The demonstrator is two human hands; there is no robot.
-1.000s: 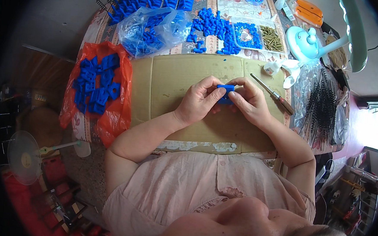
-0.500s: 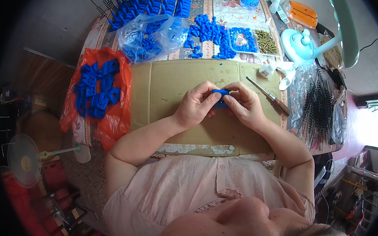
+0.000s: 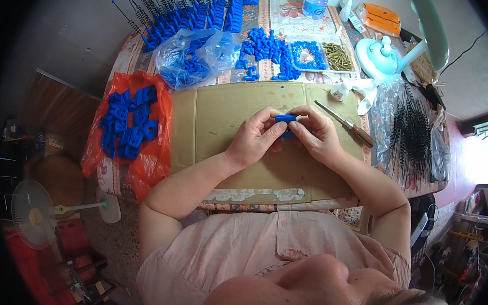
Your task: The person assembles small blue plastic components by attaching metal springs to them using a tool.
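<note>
Between both hands I hold a small blue plastic part (image 3: 285,119) above a flat cardboard sheet (image 3: 218,109). My left hand (image 3: 256,135) closes on its left end, thumb on the near side and fingers behind. On the right end my right hand (image 3: 315,135) grips it the same way, the two thumbs almost meeting. The fingers hide much of the part's underside. To the right of my right hand lies a screwdriver (image 3: 346,123) with a brown handle, its shaft pointing to the far left.
Left is a red plastic bag (image 3: 162,164) with blue parts (image 3: 129,117). Behind are a clear bag (image 3: 171,64), small blue pieces (image 3: 264,46), a tray (image 3: 308,68) with brass-coloured screws (image 3: 337,57), and blue bases with springy rods (image 3: 180,14). Right stand a lamp (image 3: 377,57) and black spiral rods (image 3: 411,135).
The view has shifted slightly, so the table sits a little lower in the picture. The blue part looks tilted a little differently; both hands keep their hold on it.
</note>
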